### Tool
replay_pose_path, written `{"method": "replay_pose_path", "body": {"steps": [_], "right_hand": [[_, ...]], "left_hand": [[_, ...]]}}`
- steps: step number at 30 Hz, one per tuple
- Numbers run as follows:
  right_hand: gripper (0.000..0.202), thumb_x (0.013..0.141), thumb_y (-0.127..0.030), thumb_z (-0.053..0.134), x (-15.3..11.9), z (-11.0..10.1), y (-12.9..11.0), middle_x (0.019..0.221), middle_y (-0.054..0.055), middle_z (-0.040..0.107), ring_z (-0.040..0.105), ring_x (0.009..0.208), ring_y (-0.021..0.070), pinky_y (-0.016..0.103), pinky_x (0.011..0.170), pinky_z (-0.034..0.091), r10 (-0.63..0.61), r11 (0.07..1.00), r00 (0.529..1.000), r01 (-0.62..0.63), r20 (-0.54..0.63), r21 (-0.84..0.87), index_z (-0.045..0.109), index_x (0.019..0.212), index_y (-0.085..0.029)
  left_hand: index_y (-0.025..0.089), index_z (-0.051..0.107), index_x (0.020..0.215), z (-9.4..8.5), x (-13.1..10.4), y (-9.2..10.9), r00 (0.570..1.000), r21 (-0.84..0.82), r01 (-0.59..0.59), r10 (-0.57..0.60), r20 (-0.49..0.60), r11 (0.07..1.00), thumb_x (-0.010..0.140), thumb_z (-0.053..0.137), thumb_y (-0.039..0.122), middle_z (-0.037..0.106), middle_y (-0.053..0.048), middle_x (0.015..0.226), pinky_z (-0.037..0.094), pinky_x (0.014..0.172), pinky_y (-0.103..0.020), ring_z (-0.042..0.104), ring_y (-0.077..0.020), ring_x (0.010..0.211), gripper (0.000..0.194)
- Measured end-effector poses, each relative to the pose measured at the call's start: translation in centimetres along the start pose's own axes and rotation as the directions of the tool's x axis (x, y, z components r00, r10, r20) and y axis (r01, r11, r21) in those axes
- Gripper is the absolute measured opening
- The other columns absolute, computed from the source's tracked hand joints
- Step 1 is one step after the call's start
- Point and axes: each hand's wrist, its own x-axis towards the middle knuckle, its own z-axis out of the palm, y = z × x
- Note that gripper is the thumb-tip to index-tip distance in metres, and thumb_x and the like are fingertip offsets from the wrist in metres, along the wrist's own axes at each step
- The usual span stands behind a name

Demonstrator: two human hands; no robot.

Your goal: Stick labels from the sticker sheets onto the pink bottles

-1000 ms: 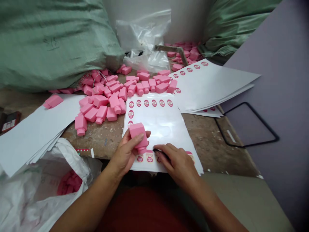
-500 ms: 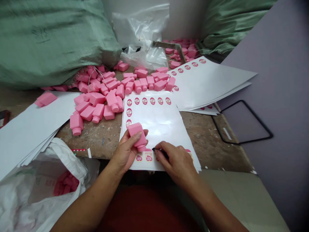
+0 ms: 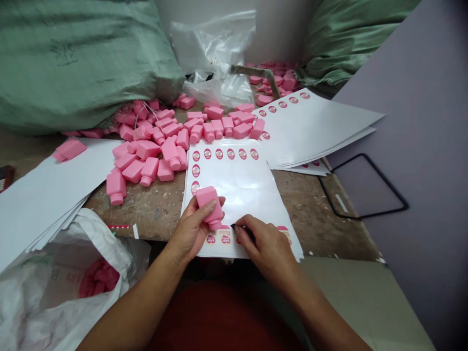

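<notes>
Bottle [image 3: 209,204] in left hand [image 3: 191,228], thumb on its face, other fingers wrapped beneath; neck toward the sheet's [image 3: 244,187] near edge. Judged light, hollow, stiff plastic, perhaps slick; broad sides offer surest hold. Right hand [image 3: 269,244] pinches a black tool [image 3: 234,226], tip just beyond the fingers. Sheet, below all fingers, seems thin, easily creased; best taken by its edges.

Pink bottle [image 3: 209,204], neck toward viewer, white label sheet [image 3: 237,187] beneath, dark pointed tool [image 3: 233,226] nearby
</notes>
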Motion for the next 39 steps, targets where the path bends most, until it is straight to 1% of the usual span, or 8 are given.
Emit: {"method": "replay_pose_path", "body": {"steps": [7,13,22,27,29,31,35,39], "right_hand": [[0.02,0.09,-0.027,0.043,0.3,0.1,-0.1,0.071,0.001,0.068,0.058,0.061,0.0167,0.028,0.057,0.032,0.004,1.0,1.0,-0.004,0.004,0.003,0.061,0.083,-0.022],[0.019,0.089,-0.031,0.045,0.2,-0.4,0.7,0.071,0.0,0.069,0.059,0.063,0.0174,0.028,0.06,0.037,0.045,0.989,0.998,-0.052,0.053,0.142,0.062,0.084,-0.024],[0.017,0.089,-0.026,0.046,0.6,0.0,0.5,0.072,0.001,0.07,0.056,0.06,0.0163,0.029,0.06,0.031,-0.079,0.994,0.996,0.076,-0.031,-0.083,0.062,0.084,-0.022],[0.023,0.087,-0.039,0.052,1.2,0.4,0.2,0.063,0.001,0.064,0.051,0.056,0.0157,0.029,0.059,0.028,-0.057,0.986,0.995,0.043,-0.084,-0.159,0.058,0.072,-0.022],[0.026,0.082,-0.041,0.057,1.4,0.1,0.3,0.058,0.0,0.06,0.048,0.055,0.0151,0.028,0.058,0.028,0.006,0.997,0.998,-0.011,-0.058,-0.074,0.055,0.065,-0.021],[0.03,0.079,-0.043,0.058,1.4,-0.5,0.4,0.055,-0.001,0.054,0.045,0.054,0.0139,0.027,0.055,0.029,0.09,0.982,0.995,-0.095,0.037,0.162,0.049,0.06,-0.021],[0.037,0.076,-0.05,0.058,1.6,-2.6,0.4,0.051,-0.005,0.045,0.04,0.051,0.0114,0.025,0.05,0.032,0.165,0.763,0.977,-0.214,0.137,0.609,0.042,0.057,-0.022],[0.037,0.073,-0.049,0.062,2.1,-4.2,-0.4,0.048,-0.006,0.04,0.037,0.048,0.01,0.024,0.047,0.032,0.159,0.721,0.981,-0.191,0.109,0.666,0.044,0.056,-0.022]], "left_hand": [[0.016,0.059,0.112,0.0,0.0,-0.1,1.0,0.01,0.004,-0.004,0.004,1.0,0.077,0.07,0.018,0.07,-0.01,0.099,0.048,0.087,-0.031,0.064,-0.02,0.098,0.036],[0.016,0.058,0.109,0.2,0.0,0.4,0.999,-0.019,0.032,-0.032,-0.031,0.999,0.078,0.068,0.017,0.07,-0.01,0.096,0.051,0.084,-0.033,0.066,-0.0199,0.092,0.032],[0.015,0.057,0.108,0.2,0.0,0.6,0.998,-0.067,0.039,-0.042,-0.05,0.997,0.079,0.067,0.015,0.07,-0.011,0.097,0.053,0.084,-0.035,0.066,-0.0212,0.096,0.03],[0.014,0.058,0.109,0.3,0.1,0.5,0.998,-0.052,0.034,-0.037,-0.055,0.998,0.078,0.068,0.015,0.07,-0.011,0.095,0.052,0.087,-0.036,0.066,-0.0216,0.095,0.032],[0.014,0.058,0.108,0.2,0.2,0.4,0.998,-0.049,0.027,-0.029,-0.05,0.998,0.078,0.068,0.016,0.07,-0.01,0.094,0.052,0.087,-0.035,0.066,-0.0215,0.095,0.032],[0.015,0.058,0.107,0.0,0.3,0.4,0.999,-0.03,0.02,-0.021,-0.045,0.999,0.078,0.069,0.018,0.07,-0.01,0.092,0.052,0.084,-0.034,0.066,-0.0209,0.092,0.031],[0.017,0.059,0.104,-0.1,0.0,0.1,1.0,0.07,-0.023,0.023,-0.006,0.997,0.075,0.073,0.021,0.07,-0.008,0.092,0.051,0.078,-0.029,0.066,-0.0198,0.09,0.032],[0.021,0.06,0.105,0.7,-1.1,0.0,0.998,0.146,-0.012,0.003,0.06,0.989,0.072,0.077,0.03,0.068,-0.005,0.1,0.05,0.076,-0.029,0.065,-0.0203,0.091,0.038]]}}
